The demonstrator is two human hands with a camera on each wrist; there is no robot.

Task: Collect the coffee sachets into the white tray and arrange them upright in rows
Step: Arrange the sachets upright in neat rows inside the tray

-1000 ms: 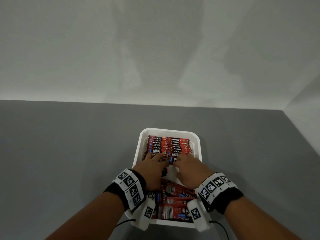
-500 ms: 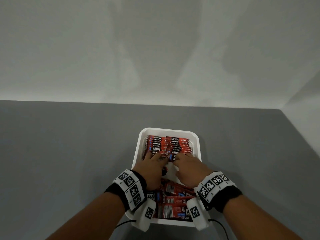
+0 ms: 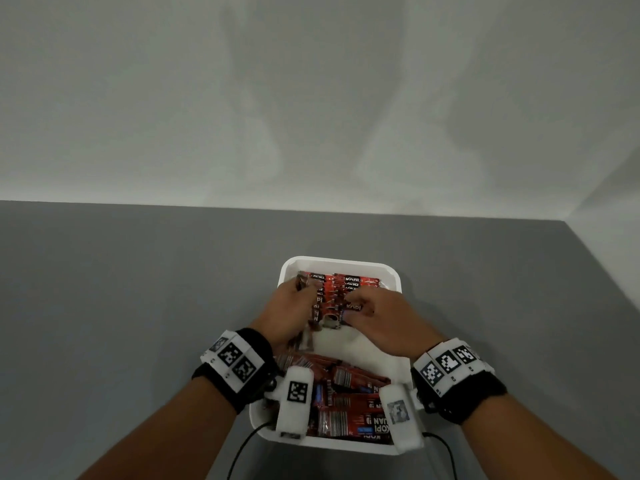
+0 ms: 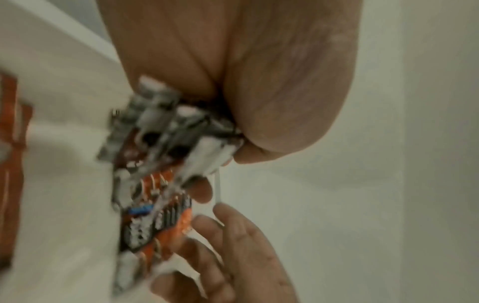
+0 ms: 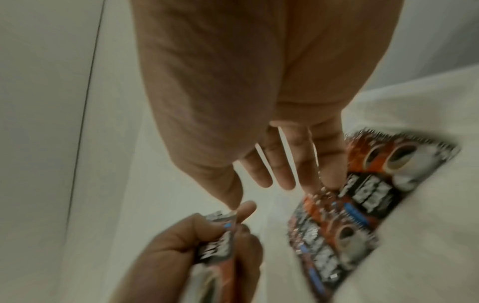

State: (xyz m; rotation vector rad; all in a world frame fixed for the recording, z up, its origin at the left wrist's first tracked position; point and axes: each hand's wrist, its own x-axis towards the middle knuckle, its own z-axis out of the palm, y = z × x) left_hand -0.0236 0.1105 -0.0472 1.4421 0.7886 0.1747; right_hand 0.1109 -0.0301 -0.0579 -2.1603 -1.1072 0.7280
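**Left hand carries a bundle to the standing rows**

Everything sits inside the white tray (image 3: 393,271) on the grey desk (image 3: 138,306). At the tray's far end the standing sachets (image 3: 349,284) form two side-by-side rows, their top edges showing. At its near end lie the loose sachets (image 3: 346,403), flat and overlapping. Between the two groups a strip of bare tray floor shows.

The left hand (image 3: 289,311) grips a bundle of sachets (image 4: 155,184) — fingers and thumb curled round it, the long axis running roughly away from the person, toward the tray's far-left corner. The wrist view is blurred, so I cannot count them. The right hand (image 3: 379,318) holds nothing: its fingers (image 5: 285,170) are straight and spread, tips resting against the nearest standing sachets, apparently bracing them.

The bundle sits at the near-left edge of the standing rows, so the left hand is the one placed to seat it. My guess — it must tip the bundle onto its edge and slot it in against the left row while the right hand keeps the rows from toppling toward the tray's near end.
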